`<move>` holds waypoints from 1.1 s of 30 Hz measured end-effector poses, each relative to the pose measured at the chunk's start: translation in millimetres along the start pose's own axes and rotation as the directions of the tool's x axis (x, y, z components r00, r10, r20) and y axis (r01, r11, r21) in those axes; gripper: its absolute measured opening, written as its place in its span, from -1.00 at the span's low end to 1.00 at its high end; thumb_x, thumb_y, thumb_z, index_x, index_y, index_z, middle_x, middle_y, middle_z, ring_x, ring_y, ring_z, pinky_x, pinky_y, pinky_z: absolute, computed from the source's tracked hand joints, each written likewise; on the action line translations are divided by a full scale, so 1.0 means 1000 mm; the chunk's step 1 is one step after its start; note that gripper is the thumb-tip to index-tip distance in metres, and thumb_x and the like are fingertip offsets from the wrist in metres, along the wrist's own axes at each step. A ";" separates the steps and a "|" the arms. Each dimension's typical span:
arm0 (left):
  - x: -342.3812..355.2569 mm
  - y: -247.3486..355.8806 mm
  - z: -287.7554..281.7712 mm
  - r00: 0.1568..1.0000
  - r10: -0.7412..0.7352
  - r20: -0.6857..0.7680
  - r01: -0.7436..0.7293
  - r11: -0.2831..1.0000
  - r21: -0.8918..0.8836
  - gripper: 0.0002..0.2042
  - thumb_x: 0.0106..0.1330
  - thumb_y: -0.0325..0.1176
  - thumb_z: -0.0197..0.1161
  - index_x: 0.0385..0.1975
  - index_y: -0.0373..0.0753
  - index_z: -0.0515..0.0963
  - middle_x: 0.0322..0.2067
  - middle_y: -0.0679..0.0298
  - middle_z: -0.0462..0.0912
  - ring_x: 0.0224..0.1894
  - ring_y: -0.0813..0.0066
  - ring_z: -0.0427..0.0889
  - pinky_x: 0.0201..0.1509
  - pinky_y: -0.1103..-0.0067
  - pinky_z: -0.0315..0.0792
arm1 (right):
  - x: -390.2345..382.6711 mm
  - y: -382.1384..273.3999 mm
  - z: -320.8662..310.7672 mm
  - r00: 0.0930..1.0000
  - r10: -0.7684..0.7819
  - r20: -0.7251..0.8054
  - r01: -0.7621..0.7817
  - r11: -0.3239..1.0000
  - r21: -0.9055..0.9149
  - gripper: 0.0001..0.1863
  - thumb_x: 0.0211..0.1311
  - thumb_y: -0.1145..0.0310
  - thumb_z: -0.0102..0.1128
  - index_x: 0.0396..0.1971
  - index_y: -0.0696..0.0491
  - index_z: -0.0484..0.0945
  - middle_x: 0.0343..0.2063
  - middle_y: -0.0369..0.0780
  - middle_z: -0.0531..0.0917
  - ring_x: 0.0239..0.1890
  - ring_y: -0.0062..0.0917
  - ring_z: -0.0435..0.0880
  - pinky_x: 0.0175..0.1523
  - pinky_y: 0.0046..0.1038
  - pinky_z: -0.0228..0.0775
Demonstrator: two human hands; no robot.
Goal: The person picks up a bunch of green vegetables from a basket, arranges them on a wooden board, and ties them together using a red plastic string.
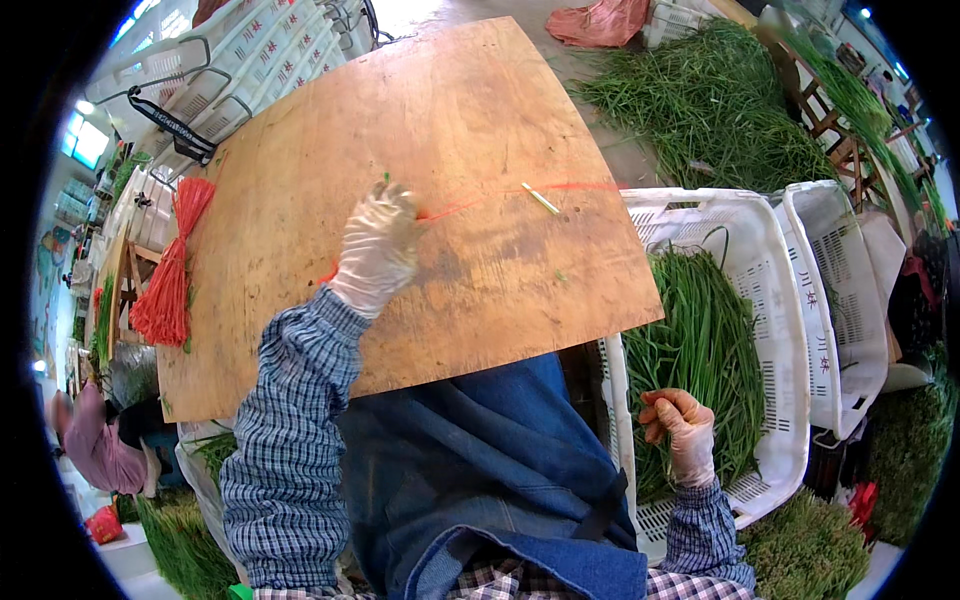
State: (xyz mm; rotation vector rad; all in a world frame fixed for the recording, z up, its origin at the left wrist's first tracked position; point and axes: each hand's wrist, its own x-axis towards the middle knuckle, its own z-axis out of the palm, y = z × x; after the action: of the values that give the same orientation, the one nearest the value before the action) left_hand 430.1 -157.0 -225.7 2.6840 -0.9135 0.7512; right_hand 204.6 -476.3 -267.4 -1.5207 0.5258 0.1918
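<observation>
My left hand (378, 245), in a thin clear glove, is over the wooden board (480, 110) with its fingers bunched on a red tie strand (455, 208). The strand runs from the fingertips to the right across the board, and another bit of red shows beside the wrist. Its middle is hidden by the hand. My right hand (685, 430), also gloved, hangs above long green stems (695, 330) in a white crate (790, 420). Its fingers are curled into a pinch; what they hold, if anything, is not visible.
A bundle of red strands (175, 275) hangs over the board's left edge. One pale stalk (541, 199) lies on the board. White crates (270, 55) stack at the far left, and another crate (830, 300) stands right. Loose greens (710, 100) heap on the floor. Someone in pink (100, 445) is at left.
</observation>
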 end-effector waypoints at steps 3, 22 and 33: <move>0.012 0.009 0.009 0.997 0.072 0.039 -0.073 0.997 0.039 -0.92 -0.04 -0.47 0.15 -0.53 -0.21 0.41 -0.49 0.13 0.44 -0.36 0.12 0.43 -0.26 0.36 0.33 | -0.001 -0.003 -0.001 1.000 0.004 -0.013 -0.004 1.000 0.005 -0.81 0.18 0.41 0.02 -0.31 0.22 0.50 -0.58 -0.28 0.55 -0.65 -0.73 0.42 -0.54 -0.71 0.26; 0.048 -0.019 -0.095 0.971 0.129 -0.201 -0.094 0.980 0.176 -0.89 0.07 -0.42 0.17 -0.53 -0.23 0.36 -0.53 0.22 0.39 -0.40 0.25 0.38 -0.34 0.44 0.29 | 0.024 -0.072 0.318 0.366 -0.319 0.874 0.877 0.433 -0.210 -0.76 -0.22 0.53 0.12 -0.43 0.25 0.47 -0.51 -0.09 0.55 -0.44 -0.26 0.60 -0.38 -0.37 0.47; 0.010 -0.002 0.013 0.988 0.036 0.150 -0.081 0.950 0.301 -0.85 -0.07 -0.39 0.09 -0.46 -0.25 0.42 -0.38 0.16 0.45 -0.23 0.20 0.42 -0.21 0.35 0.30 | 0.000 -0.048 0.110 0.685 -0.125 0.718 0.502 0.795 -0.340 -0.68 0.11 0.25 0.03 -0.21 0.16 0.46 -0.28 -0.05 0.54 -0.20 -0.22 0.52 -0.10 -0.34 0.36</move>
State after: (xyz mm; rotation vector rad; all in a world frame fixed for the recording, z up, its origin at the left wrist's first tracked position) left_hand 443.2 -164.7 -231.6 3.0281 -0.9858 0.7777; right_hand 248.2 -371.7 -228.5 -1.8957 -0.4359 0.6128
